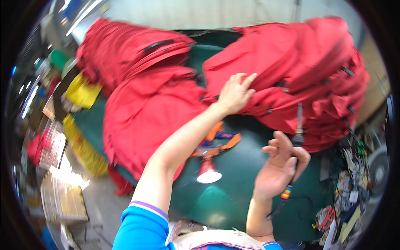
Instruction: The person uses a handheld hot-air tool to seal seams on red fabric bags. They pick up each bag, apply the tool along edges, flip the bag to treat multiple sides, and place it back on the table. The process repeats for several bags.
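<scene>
My left hand (235, 95) reaches far forward with its fingers apart, at the near edge of the right-hand stack of red fabric pieces (266, 54). Whether its fingertips press on the cloth, I cannot tell. In my right hand (277, 168) is a soldering iron (298, 137), gripped between thumb and forefinger, its metal tip pointing up and away. Its dark cord, banded with coloured tape (286, 192), hangs below the hand. A second heap of red fabric (146, 104) lies to the left, partly behind my left forearm.
A red lamp with a lit white face (208, 171) hangs over the green table (246, 166), beside orange and blue straps (225, 141). Yellow cloth (83, 91) lies at the left. Tools and cables (352, 183) crowd the right edge, near a round grey fan-like object (378, 171).
</scene>
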Motion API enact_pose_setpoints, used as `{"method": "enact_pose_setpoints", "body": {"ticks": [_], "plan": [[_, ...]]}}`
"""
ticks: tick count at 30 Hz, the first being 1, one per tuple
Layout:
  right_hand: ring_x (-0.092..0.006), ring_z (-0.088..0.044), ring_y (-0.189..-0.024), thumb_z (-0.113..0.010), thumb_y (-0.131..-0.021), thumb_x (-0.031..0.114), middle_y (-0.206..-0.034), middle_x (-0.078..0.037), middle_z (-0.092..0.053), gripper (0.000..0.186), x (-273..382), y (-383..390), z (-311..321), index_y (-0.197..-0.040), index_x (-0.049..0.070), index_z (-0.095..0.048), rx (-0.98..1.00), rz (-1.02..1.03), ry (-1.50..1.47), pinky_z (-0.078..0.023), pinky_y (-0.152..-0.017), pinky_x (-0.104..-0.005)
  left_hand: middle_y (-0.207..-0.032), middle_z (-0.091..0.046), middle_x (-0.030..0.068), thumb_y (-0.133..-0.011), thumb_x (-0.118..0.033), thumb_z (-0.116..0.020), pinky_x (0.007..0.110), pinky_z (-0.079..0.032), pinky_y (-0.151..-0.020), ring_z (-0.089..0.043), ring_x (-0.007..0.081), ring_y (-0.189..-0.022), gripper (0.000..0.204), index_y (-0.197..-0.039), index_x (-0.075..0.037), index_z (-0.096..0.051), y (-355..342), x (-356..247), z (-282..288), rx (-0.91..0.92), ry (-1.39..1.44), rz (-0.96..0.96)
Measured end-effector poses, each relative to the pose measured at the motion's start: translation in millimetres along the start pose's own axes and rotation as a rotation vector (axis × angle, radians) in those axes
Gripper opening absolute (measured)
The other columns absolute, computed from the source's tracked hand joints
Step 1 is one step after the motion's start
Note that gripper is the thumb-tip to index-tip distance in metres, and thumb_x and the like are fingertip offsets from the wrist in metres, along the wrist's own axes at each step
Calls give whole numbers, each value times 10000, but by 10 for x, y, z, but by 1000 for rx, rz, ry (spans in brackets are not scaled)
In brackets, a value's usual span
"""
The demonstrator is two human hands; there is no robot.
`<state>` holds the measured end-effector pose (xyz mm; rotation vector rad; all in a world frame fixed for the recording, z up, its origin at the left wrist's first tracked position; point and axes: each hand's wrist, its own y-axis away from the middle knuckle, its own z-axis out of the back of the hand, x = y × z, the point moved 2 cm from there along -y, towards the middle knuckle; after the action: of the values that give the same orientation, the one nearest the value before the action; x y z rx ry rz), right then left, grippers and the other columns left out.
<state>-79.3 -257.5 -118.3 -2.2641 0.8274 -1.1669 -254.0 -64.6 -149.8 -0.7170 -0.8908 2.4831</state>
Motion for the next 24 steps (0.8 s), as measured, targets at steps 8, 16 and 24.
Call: {"method": "enact_pose_setpoints", "body": {"ticks": [8,16,24], "plan": [[-243,-670,-998,-443,-1030,135,-1202,-282,-673,155,91,507,-267,-1171,75,-467,250,-127,87,-576,-764,-315,-1218,-532,173,-944,-110,-636,421,-434,-1014,-513,278,-1172,379,-1272,58,-550,3441,576,2660,-848,-449,873],[-222,-660,-933,-466,-1011,111,-1169,-272,-680,142,244,972,-669,-1130,34,-489,256,-275,105,-573,-726,-296,-1270,-585,220,-658,-533,-847,488,-454,-1018,-553,392,-1195,821,-1234,2,-610,3530,893,2585,-242,-589,1373],[-201,-660,-904,-455,-1027,151,-1158,-242,-692,148,396,1089,-611,-1118,41,-496,286,-220,248,-559,-715,-280,-1186,-442,195,-656,-129,-661,554,-368,-992,-425,420,-1148,502,-1102,55,-525,2993,739,3042,-764,-620,944]]}}
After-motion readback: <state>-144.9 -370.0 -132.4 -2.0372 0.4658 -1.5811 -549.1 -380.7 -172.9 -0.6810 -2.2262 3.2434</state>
